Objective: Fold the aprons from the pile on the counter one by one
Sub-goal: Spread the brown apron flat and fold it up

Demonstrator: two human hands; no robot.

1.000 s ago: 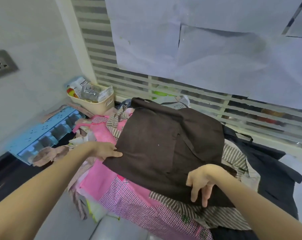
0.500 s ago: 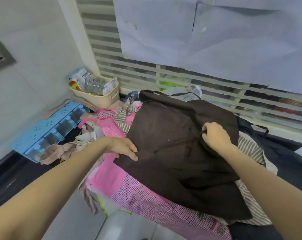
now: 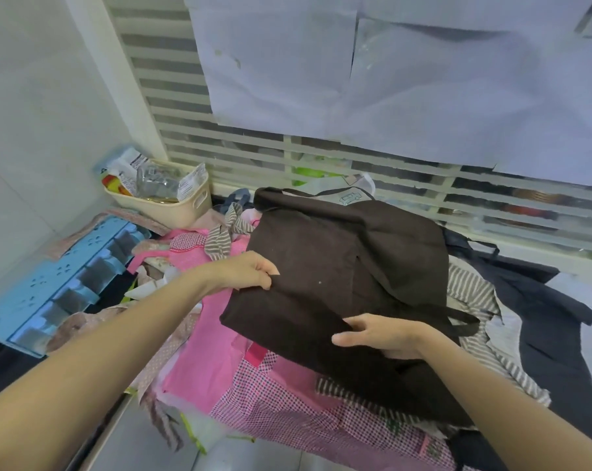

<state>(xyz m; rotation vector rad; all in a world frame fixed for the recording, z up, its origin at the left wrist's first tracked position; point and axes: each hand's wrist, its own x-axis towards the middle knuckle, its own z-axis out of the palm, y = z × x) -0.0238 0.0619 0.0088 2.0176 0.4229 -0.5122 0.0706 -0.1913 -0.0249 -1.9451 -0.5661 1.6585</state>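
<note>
While you work from the top of the pile [image 3: 253,396], the items stand as follows.

Brown apron [image 3: 338,266]: uppermost on the pile, spread over the pink and striped cloth beneath; placed there, by my reading, because the heap gives the only broad surface for folding. Its near edge is doubled over, and a strap [image 3: 464,322] trails off to the right.

Left hand [image 3: 243,271]: your grip pinches the apron's left edge between thumb and fingertips, likely to anchor that side so the cloth stays taut.

Right hand [image 3: 379,334]: fingers run straight along the near fold with the thumb over the top; whether the fingers underneath curl round the cloth you cannot tell from here. It reads as guiding or pressing the fold line.

Step in hand, as judged: a first or second fold, not yet finished.

Pink apron [image 3: 213,351], checked apron [image 3: 287,413], striped apron [image 3: 471,294], dark apron [image 3: 542,321]: lying loose and unfolded below and to the right.

Basket [image 3: 172,205]: far left corner, holding packets. Blue rack [image 3: 60,280]: left, against the wall.

Worktop [image 3: 145,450]: pale strip showing at the near edge.
</note>
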